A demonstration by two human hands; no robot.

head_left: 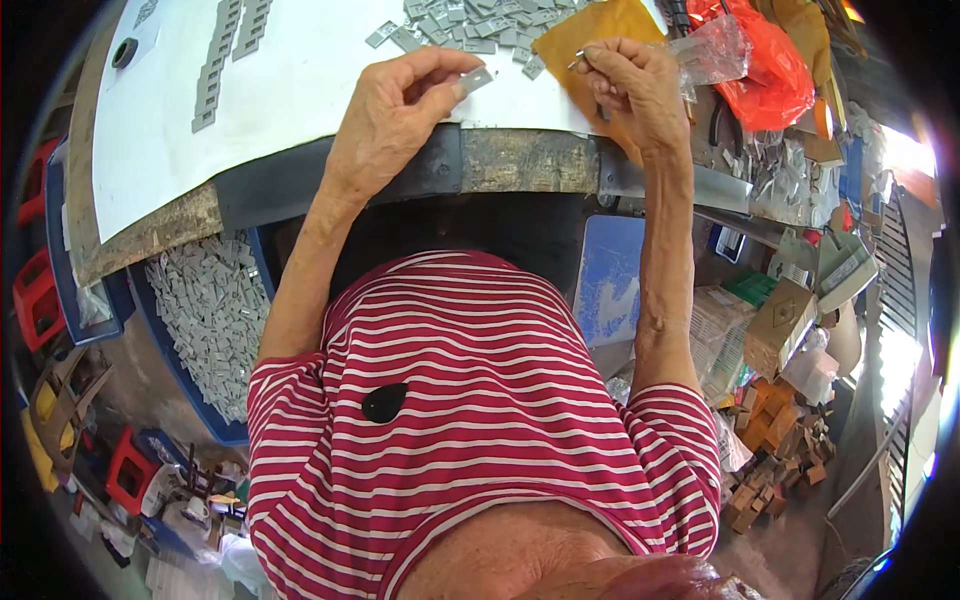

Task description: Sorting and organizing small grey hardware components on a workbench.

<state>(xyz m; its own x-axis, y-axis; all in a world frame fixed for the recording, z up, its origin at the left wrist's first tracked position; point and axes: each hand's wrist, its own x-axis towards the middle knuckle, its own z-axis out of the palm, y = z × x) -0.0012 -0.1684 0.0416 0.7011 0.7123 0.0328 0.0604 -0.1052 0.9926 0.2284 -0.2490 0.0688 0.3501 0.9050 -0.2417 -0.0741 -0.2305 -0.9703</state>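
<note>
My left hand (392, 115) pinches a small grey metal plate (476, 80) between thumb and fingers, just above the table's front edge. To the right, my right hand (642, 92) is closed on a small shiny metal piece (577, 60); only its tip shows, too little to tell its kind. Under that hand lies a sheet of brown paper (566, 45), partly hanging over the edge. Beyond both hands a loose pile of similar grey plates (490, 22) covers the white tabletop (300, 80).
Plates stand lined up in rows (212, 75) at the left, near a dark ring (125, 52). Below the table's left side is a blue bin (262, 262) of grey metal parts (205, 310). A red plastic bag (765, 85) lies at the right; boxes (780, 325) are stacked lower down.
</note>
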